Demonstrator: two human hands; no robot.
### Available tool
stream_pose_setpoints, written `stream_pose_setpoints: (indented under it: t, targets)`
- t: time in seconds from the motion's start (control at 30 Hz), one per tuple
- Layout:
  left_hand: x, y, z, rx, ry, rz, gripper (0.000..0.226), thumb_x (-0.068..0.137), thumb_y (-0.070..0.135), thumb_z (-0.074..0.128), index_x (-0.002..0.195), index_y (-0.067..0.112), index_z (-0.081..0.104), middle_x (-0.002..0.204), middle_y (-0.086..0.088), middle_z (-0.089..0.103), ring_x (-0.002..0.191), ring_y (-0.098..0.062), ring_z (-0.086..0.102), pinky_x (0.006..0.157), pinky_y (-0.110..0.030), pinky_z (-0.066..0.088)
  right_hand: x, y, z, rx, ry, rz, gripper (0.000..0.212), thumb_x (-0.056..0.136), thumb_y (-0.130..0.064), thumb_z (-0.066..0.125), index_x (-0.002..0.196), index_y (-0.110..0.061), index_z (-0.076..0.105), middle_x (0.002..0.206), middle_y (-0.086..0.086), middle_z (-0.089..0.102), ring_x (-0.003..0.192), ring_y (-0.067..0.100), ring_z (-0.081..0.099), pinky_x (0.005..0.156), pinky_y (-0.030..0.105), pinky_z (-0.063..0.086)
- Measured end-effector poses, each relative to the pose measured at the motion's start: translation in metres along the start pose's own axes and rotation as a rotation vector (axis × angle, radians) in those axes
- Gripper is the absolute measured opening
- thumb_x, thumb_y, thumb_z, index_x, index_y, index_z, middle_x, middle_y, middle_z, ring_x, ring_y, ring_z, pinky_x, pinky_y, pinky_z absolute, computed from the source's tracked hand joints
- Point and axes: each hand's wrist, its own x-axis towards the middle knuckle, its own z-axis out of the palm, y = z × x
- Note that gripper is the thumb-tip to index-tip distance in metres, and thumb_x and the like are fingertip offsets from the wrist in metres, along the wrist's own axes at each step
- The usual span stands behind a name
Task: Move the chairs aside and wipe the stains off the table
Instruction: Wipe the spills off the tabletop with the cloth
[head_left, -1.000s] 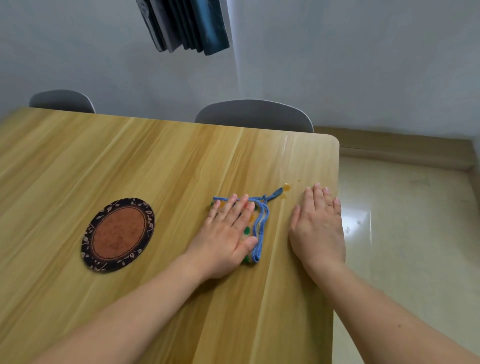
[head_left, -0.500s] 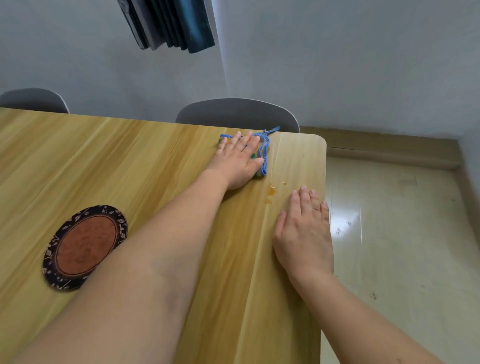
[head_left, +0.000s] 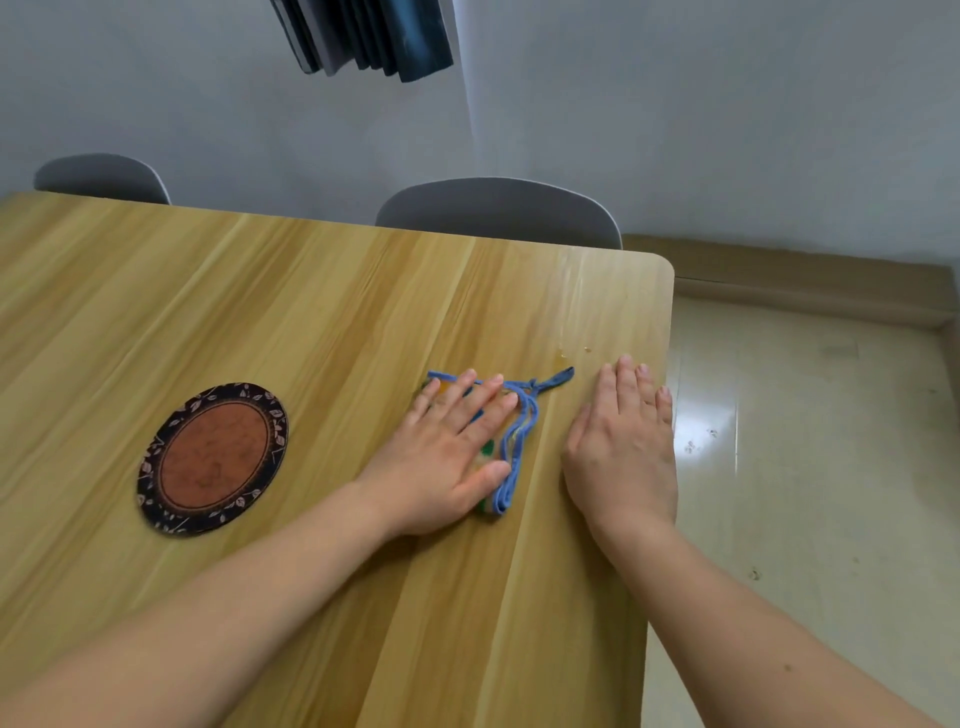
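Round mat (head_left: 212, 460) with brown centre and dark leaf-patterned rim, lying flat; dark slats (head_left: 366, 36) hanging at the top against a grey wall (head_left: 727, 119); glossy pale floor (head_left: 810, 467) at right, wooden skirting (head_left: 810, 280) along its far edge

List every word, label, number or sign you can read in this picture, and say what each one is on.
None: no readable text anywhere in the head view.
The round mat carries only a leaf pattern around its dark rim, no letters.
The cloth under the left hand shows coloured patches, no print that can be read.
The table, chairs and wall bear no labels.
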Motion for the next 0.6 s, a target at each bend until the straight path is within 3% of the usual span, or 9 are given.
stream_pose_setpoints:
  t: [0.37, 0.6]
  targets:
    - [0.160, -0.045, -0.031, -0.040, 0.050, -0.223, 0.064, 0.098, 0.054, 0.023, 0.155, 0.033, 0.005, 0.163, 0.008, -0.003, 0.149, -0.015, -0.008, 0.120, -0.042, -0.008, 0.002, 0.003, 0.003, -0.013, 0.015, -0.013, 0.054, 0.098, -0.023, 0.030, 0.149, -0.005, 0.029, 0.158, 0.012, 0.023, 0.147, 0.025, 0.015, 0.121, 0.039, 0.006]
    - [0.095, -0.013, -0.019, -0.048, 0.031, -0.148, 0.063, 0.100, 0.052, 0.019, 0.155, 0.030, 0.001, 0.163, 0.005, -0.008, 0.149, -0.018, -0.014, 0.119, -0.045, -0.010, 0.001, 0.003, 0.001, 0.008, -0.012, -0.021, 0.054, 0.099, -0.023, 0.027, 0.151, -0.006, 0.026, 0.159, 0.011, 0.019, 0.148, 0.024, 0.011, 0.121, 0.038, 0.003]
